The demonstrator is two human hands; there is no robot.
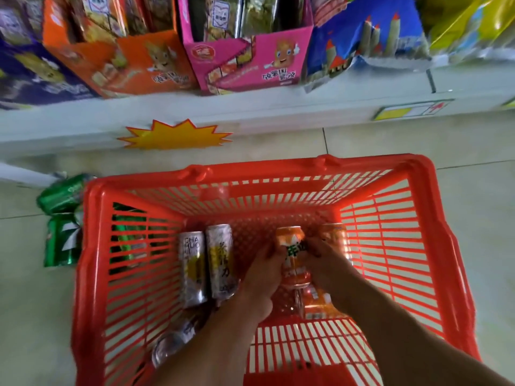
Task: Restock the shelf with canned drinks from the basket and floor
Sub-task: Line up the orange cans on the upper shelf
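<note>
While both hands are down inside the basket, the scene reads as follows.

Step in hand: picking a can out of the red plastic basket (434, 190), by my judgement the start of one restocking trip.

Left hand (262, 271): curled against the left side of the orange can (291, 257), fingers closed on it.

Right hand (324, 263): closed on the same can from the right, fingers over its printed label; the two hands meet around it.

Orange can: lying on its side at the centre of the frame, near the basket bottom; whether it is lifted clear I cannot tell.

Other orange cans: one (334, 235) just beyond the right hand, another (316, 302) lying under the wrists.

Silver and yellow cans (206, 263): two lying side by side in the left half of the basket, just left of the left hand; a further silver can (170, 344) lies nearer the lower edge, partly hidden by the forearm.

Green cans (62, 218): on the tiled floor (473, 218) at the left of the frame, touching the outside of the basket.

Shelf (250, 107): white edge across the upper frame, carrying an orange snack box (117, 51), a pink snack box (245, 59) and bagged goods; no canned-drink row is in view.

Next move calls for: lifting the orange can straight up past the basket walls, probably freeing one hand, then finding the drinks shelf, which lies out of view.
</note>
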